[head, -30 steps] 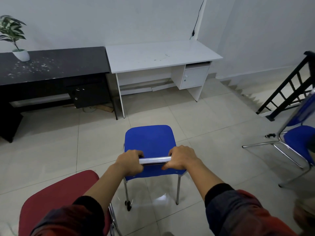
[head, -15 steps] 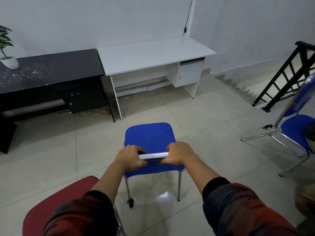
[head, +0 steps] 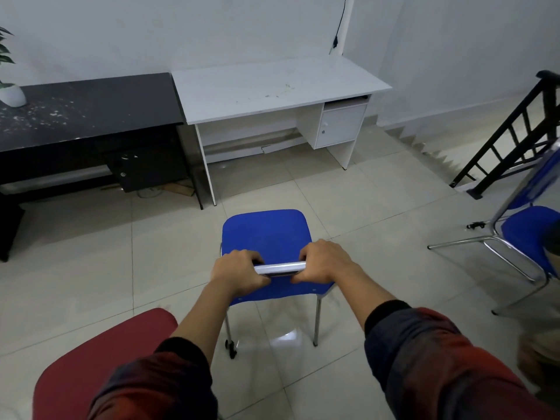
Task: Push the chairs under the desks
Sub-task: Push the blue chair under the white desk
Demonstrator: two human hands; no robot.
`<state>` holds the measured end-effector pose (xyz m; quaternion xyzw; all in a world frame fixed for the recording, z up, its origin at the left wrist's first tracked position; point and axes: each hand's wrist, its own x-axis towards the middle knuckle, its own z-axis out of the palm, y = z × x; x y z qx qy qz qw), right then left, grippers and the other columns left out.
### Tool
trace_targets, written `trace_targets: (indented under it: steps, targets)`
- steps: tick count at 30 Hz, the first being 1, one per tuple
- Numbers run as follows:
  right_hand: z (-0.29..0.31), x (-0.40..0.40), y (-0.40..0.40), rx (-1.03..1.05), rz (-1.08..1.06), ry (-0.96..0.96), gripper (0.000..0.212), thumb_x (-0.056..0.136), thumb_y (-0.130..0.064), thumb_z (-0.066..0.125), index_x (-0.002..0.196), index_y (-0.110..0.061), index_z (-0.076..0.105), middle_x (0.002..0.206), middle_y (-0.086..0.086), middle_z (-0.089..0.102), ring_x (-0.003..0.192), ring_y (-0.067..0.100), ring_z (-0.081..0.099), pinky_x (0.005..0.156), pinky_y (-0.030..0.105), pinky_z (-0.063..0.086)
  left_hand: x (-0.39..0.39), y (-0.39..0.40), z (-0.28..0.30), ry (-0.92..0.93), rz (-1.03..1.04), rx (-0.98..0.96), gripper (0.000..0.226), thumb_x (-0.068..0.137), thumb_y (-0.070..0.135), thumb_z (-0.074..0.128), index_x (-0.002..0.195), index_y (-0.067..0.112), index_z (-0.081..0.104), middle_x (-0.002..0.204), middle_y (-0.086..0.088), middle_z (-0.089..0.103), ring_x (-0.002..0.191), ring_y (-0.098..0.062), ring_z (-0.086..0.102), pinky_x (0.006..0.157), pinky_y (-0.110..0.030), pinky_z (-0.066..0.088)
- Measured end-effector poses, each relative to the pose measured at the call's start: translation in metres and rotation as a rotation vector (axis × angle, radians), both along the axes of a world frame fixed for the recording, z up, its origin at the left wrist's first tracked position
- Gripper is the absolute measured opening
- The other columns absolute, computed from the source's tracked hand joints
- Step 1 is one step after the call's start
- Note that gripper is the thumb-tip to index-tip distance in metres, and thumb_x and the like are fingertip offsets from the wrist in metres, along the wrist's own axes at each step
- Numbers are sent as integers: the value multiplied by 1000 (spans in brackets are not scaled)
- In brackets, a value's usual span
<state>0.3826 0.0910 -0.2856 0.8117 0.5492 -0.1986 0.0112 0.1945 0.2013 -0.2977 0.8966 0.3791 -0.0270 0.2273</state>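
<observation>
Head view: both hands curl tight around the chrome bar atop the back of a blue chair, left hand at its left end, right hand at its right. That chair stands on the tiled floor, well short of the white desk, facing its open knee space. A black desk touches the white one's left edge. A red chair sits near the floor's bottom-left corner; another blue chair stands at the right edge.

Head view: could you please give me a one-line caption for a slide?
Both hands, left and right, grip the blue chair top rail, facing the white desk.
</observation>
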Motion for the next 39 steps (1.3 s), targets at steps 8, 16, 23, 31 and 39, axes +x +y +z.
trace_targets:
  steps: [8, 16, 23, 31, 39]
  targets:
    - [-1, 25, 6, 26, 3, -39, 44, 68, -57, 74, 95, -23, 74, 81, -5, 70, 70, 15, 64, 57, 23, 46, 23, 11, -6, -20, -32, -74, 36, 70, 49, 65, 103, 33, 67, 93, 14, 67, 81, -10, 61, 73, -28, 55]
    - [-8, 26, 35, 88, 3, -14, 43, 69, -58, 71, 94, -24, 73, 78, -7, 67, 66, 12, 62, 53, 21, 43, 27, 44, -4, 9, -23, -42, 32, 75, 44, 67, 106, 34, 66, 96, 15, 67, 81, -9, 60, 67, -20, 46]
    - [-3, 58, 40, 58, -7, -24, 43, 67, -55, 75, 97, -25, 75, 84, -6, 70, 73, 14, 65, 64, 26, 54, 55, 41, -7, -41, 3, -15, 33, 73, 47, 67, 103, 33, 66, 93, 15, 67, 78, -9, 59, 67, -23, 50]
    - [0, 86, 53, 78, -28, -55, 43, 68, -55, 77, 99, -26, 76, 86, -8, 73, 74, 13, 66, 66, 26, 54, 84, 55, -9, -91, -24, -16, 34, 75, 44, 69, 105, 29, 68, 95, 12, 69, 79, -10, 59, 66, -23, 50]
    - [-5, 86, 84, 140, -51, -115, 36, 70, -53, 71, 93, -26, 73, 78, -7, 69, 66, 14, 60, 53, 21, 39, 87, 97, -13, -109, -24, -23, 32, 74, 44, 71, 103, 32, 67, 95, 15, 68, 79, -8, 59, 64, -20, 46]
